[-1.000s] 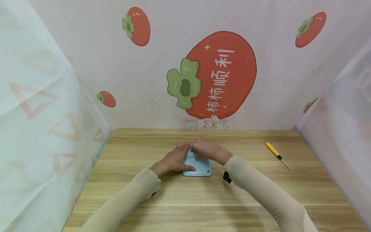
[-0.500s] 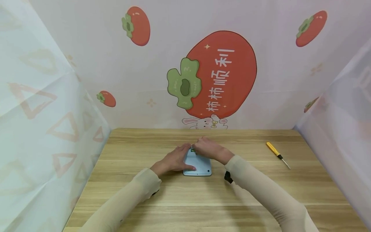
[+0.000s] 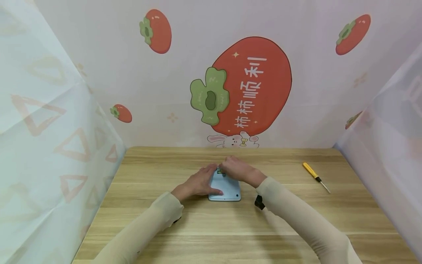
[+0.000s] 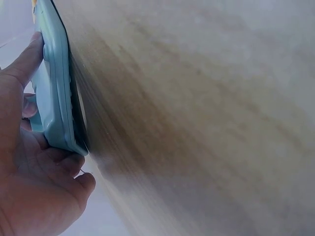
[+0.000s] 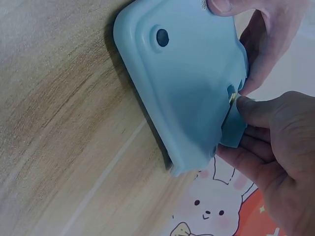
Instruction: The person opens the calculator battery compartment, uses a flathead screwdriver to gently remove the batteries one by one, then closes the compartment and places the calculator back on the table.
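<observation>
A light-blue calculator (image 3: pixel 228 189) lies back side up on the wooden table, with dark round feet at its corners. My left hand (image 3: pixel 199 182) holds its left side, thumb across the back and fingers around the far edge. At the far end, my right hand (image 3: pixel 238 169) pinches a small light-blue battery cover (image 5: pixel 235 130) between thumb and fingers, as the right wrist view shows. The cover stands tilted at the compartment, where a bit of yellow metal (image 5: pixel 233 97) shows beside the thumb. The rest of the compartment is hidden by the fingers.
A screwdriver (image 3: pixel 311 171) with a yellow handle lies on the table (image 3: pixel 211 234) to the right. Behind the table's far edge hangs a white cloth (image 3: pixel 178 91) printed with persimmons. More cloth closes off both sides.
My right hand has shifted very slightly to the right at the far end, baring a little more of the calculator's back. My left hand keeps its place on the calculator.
</observation>
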`<state>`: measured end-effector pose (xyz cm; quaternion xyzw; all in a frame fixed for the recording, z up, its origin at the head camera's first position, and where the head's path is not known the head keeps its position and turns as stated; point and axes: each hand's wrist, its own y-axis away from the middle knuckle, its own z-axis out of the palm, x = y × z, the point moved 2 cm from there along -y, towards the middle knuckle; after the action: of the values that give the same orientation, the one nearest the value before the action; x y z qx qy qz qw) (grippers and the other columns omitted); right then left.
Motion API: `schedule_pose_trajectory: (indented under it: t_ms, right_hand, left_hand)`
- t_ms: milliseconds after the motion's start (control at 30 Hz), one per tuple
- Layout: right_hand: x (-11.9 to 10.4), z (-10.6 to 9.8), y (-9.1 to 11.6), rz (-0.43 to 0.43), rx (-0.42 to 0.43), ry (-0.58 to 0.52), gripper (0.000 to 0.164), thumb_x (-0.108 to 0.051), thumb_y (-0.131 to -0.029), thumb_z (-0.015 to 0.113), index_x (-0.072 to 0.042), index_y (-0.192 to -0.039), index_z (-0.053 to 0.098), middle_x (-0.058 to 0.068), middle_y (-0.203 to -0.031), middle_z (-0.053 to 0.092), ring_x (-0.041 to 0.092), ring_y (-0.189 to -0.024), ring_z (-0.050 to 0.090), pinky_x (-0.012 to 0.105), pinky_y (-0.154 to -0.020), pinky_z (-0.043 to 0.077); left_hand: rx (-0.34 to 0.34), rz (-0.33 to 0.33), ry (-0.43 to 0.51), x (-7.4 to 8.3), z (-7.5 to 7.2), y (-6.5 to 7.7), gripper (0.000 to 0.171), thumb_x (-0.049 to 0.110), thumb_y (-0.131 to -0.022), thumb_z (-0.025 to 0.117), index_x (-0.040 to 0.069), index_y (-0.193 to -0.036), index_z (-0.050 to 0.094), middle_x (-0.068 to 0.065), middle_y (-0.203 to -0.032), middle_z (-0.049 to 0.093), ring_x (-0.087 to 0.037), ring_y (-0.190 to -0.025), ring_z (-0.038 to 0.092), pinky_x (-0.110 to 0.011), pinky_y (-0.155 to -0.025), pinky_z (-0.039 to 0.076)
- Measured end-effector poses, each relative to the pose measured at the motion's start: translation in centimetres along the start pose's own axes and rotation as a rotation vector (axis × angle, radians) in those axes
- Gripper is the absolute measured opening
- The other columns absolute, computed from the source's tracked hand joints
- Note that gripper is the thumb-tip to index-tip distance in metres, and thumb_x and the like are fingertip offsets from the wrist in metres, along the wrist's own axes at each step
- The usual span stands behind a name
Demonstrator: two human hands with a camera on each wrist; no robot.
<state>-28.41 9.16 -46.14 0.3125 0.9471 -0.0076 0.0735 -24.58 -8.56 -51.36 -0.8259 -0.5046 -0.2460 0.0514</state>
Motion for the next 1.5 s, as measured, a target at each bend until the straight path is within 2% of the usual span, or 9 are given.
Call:
schedule_pose_trajectory:
  t_ms: [233, 433, 567, 800, 933, 1000, 1233, 1367, 1500]
  right_hand:
    - [0.5, 0.0, 0.2, 0.014, 0.06, -0.159, 0.015, 0.004, -0.098, 0.067, -0.003, -0.097, 0.08, -0.005, -0.064, 0.055, 0.008, -0.058, 0.047, 0.02, -0.056, 0.038]
    - [1.1, 0.1, 0.4, 0.048, 0.09, -0.221, 0.015, -0.001, -0.101, 0.069, -0.003, -0.107, 0.082, 0.0, -0.08, 0.074, 0.008, -0.064, 0.053, 0.02, -0.06, 0.044]
    - [1.4, 0.3, 0.5, 0.071, 0.111, -0.241, 0.016, -0.004, -0.101, 0.07, -0.004, -0.113, 0.081, 0.002, -0.089, 0.078, 0.008, -0.068, 0.057, 0.021, -0.064, 0.049]
    - [2.4, 0.9, 0.8, 0.203, 0.201, -0.36, 0.021, -0.007, -0.102, 0.071, 0.002, -0.119, 0.079, 0.008, -0.099, 0.08, 0.009, -0.073, 0.061, 0.024, -0.066, 0.053]
    - [3.5, 1.2, 1.1, 0.292, 0.259, -0.477, 0.019, -0.008, -0.103, 0.07, 0.002, -0.116, 0.08, 0.007, -0.092, 0.079, 0.012, -0.07, 0.06, 0.024, -0.062, 0.05]
    - [4.0, 1.2, 1.4, 0.349, 0.282, -0.557, 0.018, -0.008, -0.103, 0.07, 0.001, -0.114, 0.081, 0.006, -0.092, 0.079, 0.013, -0.073, 0.062, 0.024, -0.063, 0.052]
    - [5.2, 1.5, 2.2, 0.56, 0.295, -0.91, 0.023, -0.011, -0.105, 0.067, 0.002, -0.121, 0.078, 0.009, -0.102, 0.081, 0.017, -0.092, 0.073, 0.03, -0.083, 0.063]
    - [5.4, 1.4, 2.6, 0.629, 0.286, -1.116, 0.027, -0.01, -0.107, 0.064, 0.005, -0.128, 0.073, 0.017, -0.112, 0.079, 0.023, -0.098, 0.074, 0.038, -0.093, 0.063]
    - [5.6, 1.4, 2.8, 0.674, 0.276, -1.271, 0.03, -0.008, -0.107, 0.062, 0.007, -0.133, 0.069, 0.022, -0.12, 0.076, 0.028, -0.105, 0.075, 0.043, -0.098, 0.061]
  left_hand:
    - [-0.002, -0.004, 0.004, 0.1, 0.0, 0.0, 0.114, 0.063, -0.085, 0.081, 0.012, -0.169, 0.024, -0.01, -0.175, 0.026, -0.034, -0.159, 0.029, -0.056, -0.128, 0.03]
    - [-0.007, -0.013, 0.023, 0.0, 0.1, 0.1, 0.114, 0.063, -0.086, 0.081, 0.013, -0.169, 0.023, -0.009, -0.176, 0.023, -0.035, -0.16, 0.028, -0.057, -0.127, 0.029]
    - [-0.006, -0.014, 0.028, 0.0, 0.1, 0.1, 0.113, 0.064, -0.086, 0.08, 0.013, -0.169, 0.023, -0.009, -0.176, 0.023, -0.035, -0.16, 0.027, -0.056, -0.128, 0.029]
    - [-0.002, -0.011, 0.032, -0.1, 0.1, 0.1, 0.113, 0.063, -0.085, 0.082, 0.011, -0.168, 0.025, -0.011, -0.175, 0.025, -0.035, -0.159, 0.029, -0.055, -0.127, 0.031]
    - [-0.006, -0.018, 0.038, 0.0, 0.1, 0.1, 0.114, 0.063, -0.085, 0.083, 0.011, -0.168, 0.025, -0.012, -0.175, 0.025, -0.035, -0.159, 0.029, -0.056, -0.127, 0.032]
    - [-0.007, -0.022, 0.041, 0.0, 0.1, 0.1, 0.114, 0.063, -0.085, 0.082, 0.012, -0.169, 0.025, -0.011, -0.175, 0.024, -0.036, -0.159, 0.03, -0.056, -0.126, 0.032]
    - [-0.005, -0.032, 0.058, 0.0, 0.1, 0.1, 0.113, 0.063, -0.084, 0.082, 0.015, -0.169, 0.025, -0.01, -0.175, 0.024, -0.038, -0.158, 0.03, -0.059, -0.125, 0.033]
    - [-0.006, -0.036, 0.061, -0.1, 0.2, 0.1, 0.114, 0.064, -0.084, 0.082, 0.015, -0.169, 0.025, -0.01, -0.175, 0.024, -0.038, -0.158, 0.03, -0.059, -0.125, 0.033]
    - [-0.01, -0.039, 0.063, 0.0, 0.2, 0.1, 0.113, 0.063, -0.084, 0.082, 0.015, -0.169, 0.025, -0.01, -0.176, 0.024, -0.037, -0.159, 0.029, -0.059, -0.126, 0.031]
